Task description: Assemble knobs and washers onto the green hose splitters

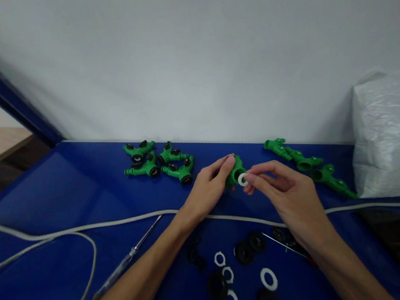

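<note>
My left hand [210, 184] is closed around a green plastic Y-shaped hose connector [238, 168], its round opening facing me. Between the thumb and fingers of my right hand [290, 189] is a white ring washer [241, 180], held at that opening; whether it touches the rim I cannot tell. Below my hands lie several loose white rings [269, 279] and black rings [244, 252]. Small black parts [196, 258] are scattered near them.
Finished-looking green connectors with black valves [180, 172] sit back left; bare green connectors [328, 178] lie back right, beside a plastic-wrapped package [395, 136]. A pale cable [120, 221] crosses the blue table [88, 186]. A clear-handled screwdriver [129, 256] rests left.
</note>
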`<state>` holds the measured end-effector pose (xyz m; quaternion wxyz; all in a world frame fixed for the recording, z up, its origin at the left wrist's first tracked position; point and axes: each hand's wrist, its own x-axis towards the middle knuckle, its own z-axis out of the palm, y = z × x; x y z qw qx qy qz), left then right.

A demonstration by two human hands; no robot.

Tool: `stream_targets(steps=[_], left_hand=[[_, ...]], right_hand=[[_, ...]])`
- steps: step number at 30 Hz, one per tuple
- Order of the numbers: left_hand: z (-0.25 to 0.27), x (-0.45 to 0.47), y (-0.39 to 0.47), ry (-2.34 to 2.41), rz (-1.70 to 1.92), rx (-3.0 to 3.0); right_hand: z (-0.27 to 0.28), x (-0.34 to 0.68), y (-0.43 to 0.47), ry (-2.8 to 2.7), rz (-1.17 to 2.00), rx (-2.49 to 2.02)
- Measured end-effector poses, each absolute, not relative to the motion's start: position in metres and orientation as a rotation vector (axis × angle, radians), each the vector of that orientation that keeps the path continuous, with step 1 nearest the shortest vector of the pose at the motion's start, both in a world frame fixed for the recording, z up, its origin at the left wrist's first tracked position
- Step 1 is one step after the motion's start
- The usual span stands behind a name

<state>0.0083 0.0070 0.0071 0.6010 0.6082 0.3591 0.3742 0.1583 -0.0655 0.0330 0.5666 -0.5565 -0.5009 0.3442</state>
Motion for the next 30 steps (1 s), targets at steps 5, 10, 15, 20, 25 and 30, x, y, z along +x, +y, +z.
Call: stream_targets(steps=[5,10,15,20,25,30], left_hand=[[0.004,0.007,0.007,0.835,0.843,1.470],[0.007,0.007,0.006,0.817,0.799,1.450],[0.008,0.006,0.007,0.748,0.764,1.393],[0.015,0.006,0.003,0.747,0.759,1.406],[0.018,0.004,0.003,0.789,0.777,1.437],[0.008,0.005,0.008,0.907,0.844,1.637]], right_hand=[[0.029,0.155,-0.065,-1.169,0.802,-1.313],[0.027,0.155,-0.065,-1.142,0.776,-1.301],[0.025,0.155,-0.064,-1.079,0.895,-1.272],[0.028,0.155,-0.064,-1.062,1.014,-1.276],[0.027,0.156,-0.065,-1.056,1.100,-1.239],[0.024,0.157,-0.064,-1.060,1.150,-1.255]])
